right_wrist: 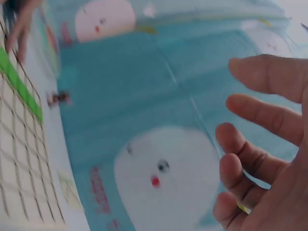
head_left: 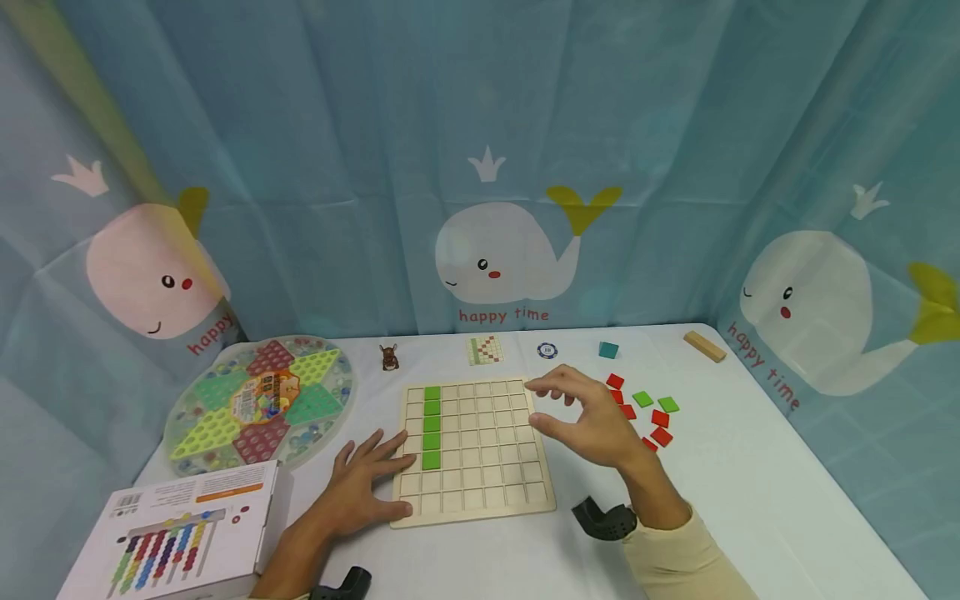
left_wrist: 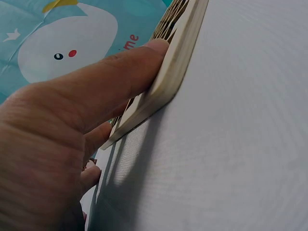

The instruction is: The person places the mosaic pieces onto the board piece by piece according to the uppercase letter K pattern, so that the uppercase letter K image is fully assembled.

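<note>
A wooden grid board lies on the white table, with several green square tiles in a column near its left side. My left hand rests at the board's left edge, fingers spread. In the left wrist view, the thumb lies on the board's rim. Over the right edge of the board hovers my right hand, its fingers loosely bent and apart. Nothing sits between these fingers in the right wrist view. Beside it lie loose red tiles and green tiles.
Behind the board stand a small brown animal figure, a pattern card, a poker chip and a teal block. A wooden bar lies far right. At left are a round game board and a white box.
</note>
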Tool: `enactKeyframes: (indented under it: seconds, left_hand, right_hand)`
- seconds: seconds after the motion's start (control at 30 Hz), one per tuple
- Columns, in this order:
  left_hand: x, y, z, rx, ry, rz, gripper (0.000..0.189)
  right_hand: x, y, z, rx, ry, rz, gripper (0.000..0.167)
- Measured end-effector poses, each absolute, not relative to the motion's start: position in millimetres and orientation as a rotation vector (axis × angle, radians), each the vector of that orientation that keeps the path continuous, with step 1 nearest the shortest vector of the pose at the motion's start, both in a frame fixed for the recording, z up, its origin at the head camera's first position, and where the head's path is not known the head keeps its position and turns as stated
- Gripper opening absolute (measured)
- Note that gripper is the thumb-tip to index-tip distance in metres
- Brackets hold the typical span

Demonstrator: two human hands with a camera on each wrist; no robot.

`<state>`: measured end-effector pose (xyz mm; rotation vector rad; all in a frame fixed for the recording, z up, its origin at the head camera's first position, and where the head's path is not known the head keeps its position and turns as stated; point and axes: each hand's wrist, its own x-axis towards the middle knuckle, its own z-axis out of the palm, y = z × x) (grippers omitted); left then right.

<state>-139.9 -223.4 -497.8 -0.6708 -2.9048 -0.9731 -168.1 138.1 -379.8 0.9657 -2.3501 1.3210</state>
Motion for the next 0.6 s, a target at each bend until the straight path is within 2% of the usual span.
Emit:
enactKeyframes:
  seconds: [0.23, 0.6]
  left_hand:
    - [-140.2, -222.6, -497.7, -0.66, -2.919, -0.975, 0.074]
    - [-139.9, -222.3, -497.3, -0.652, -2.929, -0.97, 0.074]
  right_hand:
    - [-180.4, 183.1, -373.5, 0.729, -2.39, 1.254, 0.038]
    - [-217.8, 260.5, -412.1, 0.374, -2.556, 1.205, 0.041]
